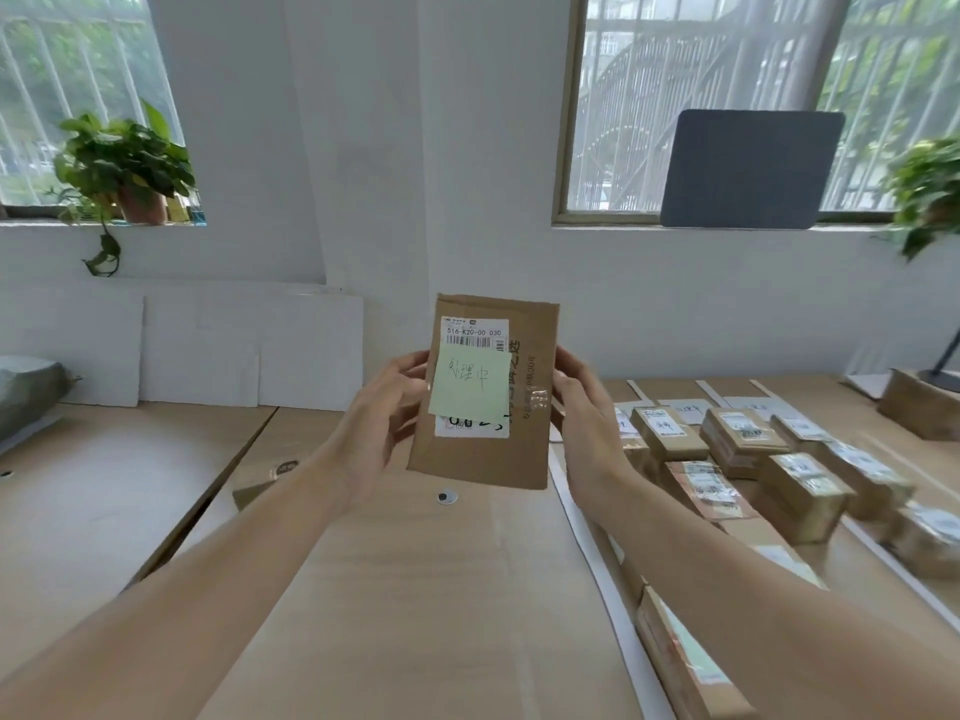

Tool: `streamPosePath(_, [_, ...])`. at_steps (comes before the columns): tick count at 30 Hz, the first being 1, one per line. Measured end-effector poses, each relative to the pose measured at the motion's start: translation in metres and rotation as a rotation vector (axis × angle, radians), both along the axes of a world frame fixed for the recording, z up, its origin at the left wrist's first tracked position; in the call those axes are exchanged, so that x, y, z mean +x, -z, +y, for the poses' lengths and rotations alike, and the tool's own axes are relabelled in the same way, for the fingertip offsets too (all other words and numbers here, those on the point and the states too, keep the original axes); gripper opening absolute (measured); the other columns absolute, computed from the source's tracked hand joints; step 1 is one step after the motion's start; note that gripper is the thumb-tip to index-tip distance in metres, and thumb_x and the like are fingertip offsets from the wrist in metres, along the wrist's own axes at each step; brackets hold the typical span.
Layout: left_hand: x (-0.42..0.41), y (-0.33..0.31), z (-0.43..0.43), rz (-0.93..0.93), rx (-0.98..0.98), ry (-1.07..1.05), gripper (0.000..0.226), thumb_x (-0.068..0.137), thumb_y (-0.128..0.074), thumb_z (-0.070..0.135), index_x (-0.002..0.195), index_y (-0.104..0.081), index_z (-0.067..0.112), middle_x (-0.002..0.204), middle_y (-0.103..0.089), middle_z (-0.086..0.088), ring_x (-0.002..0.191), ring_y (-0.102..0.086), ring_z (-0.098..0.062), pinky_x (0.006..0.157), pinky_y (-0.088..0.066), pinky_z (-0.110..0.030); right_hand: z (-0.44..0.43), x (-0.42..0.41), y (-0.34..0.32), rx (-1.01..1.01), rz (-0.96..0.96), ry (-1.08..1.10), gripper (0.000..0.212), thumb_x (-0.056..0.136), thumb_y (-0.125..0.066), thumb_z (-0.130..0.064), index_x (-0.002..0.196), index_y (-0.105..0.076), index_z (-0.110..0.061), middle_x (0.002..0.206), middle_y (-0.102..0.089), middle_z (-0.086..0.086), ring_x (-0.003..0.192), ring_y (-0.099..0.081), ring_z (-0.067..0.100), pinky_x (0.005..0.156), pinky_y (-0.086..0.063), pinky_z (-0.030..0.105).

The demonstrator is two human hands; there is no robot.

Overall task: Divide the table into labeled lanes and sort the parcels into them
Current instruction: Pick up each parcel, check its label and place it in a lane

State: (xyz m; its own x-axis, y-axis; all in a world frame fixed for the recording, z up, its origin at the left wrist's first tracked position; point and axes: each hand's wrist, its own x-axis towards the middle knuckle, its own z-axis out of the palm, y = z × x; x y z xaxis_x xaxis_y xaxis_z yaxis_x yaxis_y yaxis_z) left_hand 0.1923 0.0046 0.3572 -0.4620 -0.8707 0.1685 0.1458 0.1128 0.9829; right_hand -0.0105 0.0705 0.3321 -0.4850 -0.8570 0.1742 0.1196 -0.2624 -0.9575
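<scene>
The left hand (387, 402) and the right hand (582, 413) are gripping a parcel (483, 449) by its two side edges. Each hand is curling round its own edge. The left thumb is lying on the front beside the note, and the right thumb is pressing on the right edge. The parcel is standing upright between the hands, face toward the camera. It is hanging in the air above the table (415, 589), touching nothing else.

The table is stretching across the whole lower view, covered in brown cardboard. White boards (249, 345) are leaning against the wall behind it. A grey panel (748, 168) is standing in the right window. Potted plants are sitting on both sills, one left (124, 168) and one right (930, 194). A grey bag (26, 392) is lying at the table's far left edge.

To the right of the right forearm, parcels (743, 439) are lying in rows. White strips (587, 537) are running between the rows as lane lines. Paper slips (691, 410) are lying at the far ends, their writing too blurred to read. A small box (260, 485) is sitting on the table just behind the left forearm.

On the held parcel, a green note (470, 384) with handwritten characters is covering the middle of a white label (475, 335), which is showing "516-K20-00 030" over a barcode.
</scene>
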Motion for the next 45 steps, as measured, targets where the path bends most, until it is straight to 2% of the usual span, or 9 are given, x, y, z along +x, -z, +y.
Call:
streamPosePath(4, [-0.039, 0.022, -0.008, -0.004, 0.074, 0.137, 0.037, 0.102, -0.037, 0.016, 0.13, -0.059, 0.026, 0.118, -0.074, 0.015, 0.094, -0.068, -0.009, 0.082, -0.045, -0.031, 0.023, -0.02, 0.022, 0.036, -0.03, 0.175, 0.032, 0.111, -0.046, -0.024, 0.135, -0.065, -0.03, 0.132, -0.072, -0.005, 0.124, -0.067, 0.013, 0.108, -0.054, 0.042])
streamPosePath(8, [-0.098, 0.042, 0.005, -0.017, 0.132, 0.302, 0.038, 0.102, -0.036, 0.016, 0.131, -0.06, 0.022, 0.12, -0.073, 0.011, 0.09, -0.069, -0.007, 0.081, -0.044, -0.032, 0.072, -0.053, 0.037, 0.06, -0.063, 0.342, 0.034, 0.111, -0.042, -0.018, 0.139, -0.062, -0.023, 0.113, -0.078, -0.006, 0.093, -0.074, 0.0, 0.072, -0.057, 0.019])
streamPosePath(13, [-0.183, 0.065, 0.059, -0.027, 0.175, 0.459, 0.04, 0.102, -0.038, 0.017, 0.134, -0.061, 0.023, 0.118, -0.073, 0.009, 0.095, -0.067, -0.014, 0.088, -0.045, -0.037, 0.145, -0.11, 0.047, 0.142, -0.079, 0.557, 0.034, 0.101, -0.049, -0.035, 0.129, -0.064, -0.045, 0.119, -0.077, -0.009, 0.116, -0.072, 0.018, 0.101, -0.057, 0.05])
streamPosePath(16, [-0.238, 0.076, 0.102, -0.063, 0.177, 0.525, 0.04, 0.103, -0.038, 0.025, 0.137, -0.06, 0.026, 0.121, -0.073, 0.005, 0.1, -0.065, -0.019, 0.085, -0.048, -0.035, 0.193, -0.158, 0.057, 0.163, -0.075, 0.62, 0.033, 0.104, -0.046, -0.03, 0.125, -0.064, -0.048, 0.115, -0.078, -0.004, 0.108, -0.075, 0.017, 0.088, -0.062, 0.041])
streamPosePath(21, [-0.335, 0.101, 0.18, -0.062, 0.216, 0.501, 0.038, 0.106, -0.036, 0.026, 0.135, -0.061, 0.027, 0.12, -0.073, 0.005, 0.105, -0.064, -0.022, 0.094, -0.05, -0.043, 0.273, -0.257, 0.077, 0.258, -0.061, 0.614, 0.042, 0.108, -0.041, -0.027, 0.141, -0.061, -0.042, 0.114, -0.079, -0.009, 0.107, -0.075, 0.011, 0.085, -0.06, 0.035])
streamPosePath(25, [-0.408, 0.121, 0.235, -0.075, 0.279, 0.507, 0.039, 0.107, -0.035, 0.026, 0.138, -0.059, 0.025, 0.12, -0.073, 0.007, 0.098, -0.069, -0.015, 0.079, -0.057, -0.034, 0.326, -0.333, 0.098, 0.33, -0.067, 0.591, 0.045, 0.104, -0.038, -0.027, 0.14, -0.063, -0.038, 0.114, -0.079, -0.007, 0.108, -0.075, 0.017, 0.084, -0.061, 0.037])
streamPosePath(28, [-0.455, 0.138, 0.259, -0.107, 0.317, 0.507, 0.037, 0.103, -0.042, 0.03, 0.135, -0.06, 0.027, 0.128, -0.071, 0.004, 0.117, -0.067, -0.022, 0.098, -0.055, -0.049, 0.347, -0.383, 0.113, 0.388, -0.09, 0.605, 0.043, 0.103, -0.04, -0.026, 0.139, -0.061, -0.037, 0.112, -0.079, -0.007, 0.105, -0.075, 0.016, 0.081, -0.059, 0.036])
streamPosePath(39, [-0.613, 0.225, 0.231, -0.215, 0.493, 0.369, 0.042, 0.094, -0.048, 0.042, 0.132, -0.061, 0.03, 0.124, -0.071, 0.013, 0.122, -0.065, -0.021, 0.109, -0.048, -0.053, 0.305, -0.556, 0.187, 0.584, -0.131, 0.538, 0.035, 0.107, -0.043, -0.023, 0.132, -0.067, -0.032, 0.099, -0.078, -0.014, 0.077, -0.072, -0.005, 0.057, -0.053, 0.015])
streamPosePath(45, [-0.679, 0.273, 0.202, -0.259, 0.581, 0.265, 0.036, 0.102, -0.043, 0.037, 0.134, -0.06, 0.031, 0.128, -0.069, 0.014, 0.121, -0.066, -0.021, 0.108, -0.049, -0.053, 0.262, -0.635, 0.23, 0.674, -0.151, 0.426, 0.035, 0.106, -0.044, -0.023, 0.129, -0.07, -0.033, 0.107, -0.08, -0.011, 0.093, -0.075, 0.004, 0.065, -0.054, 0.019])
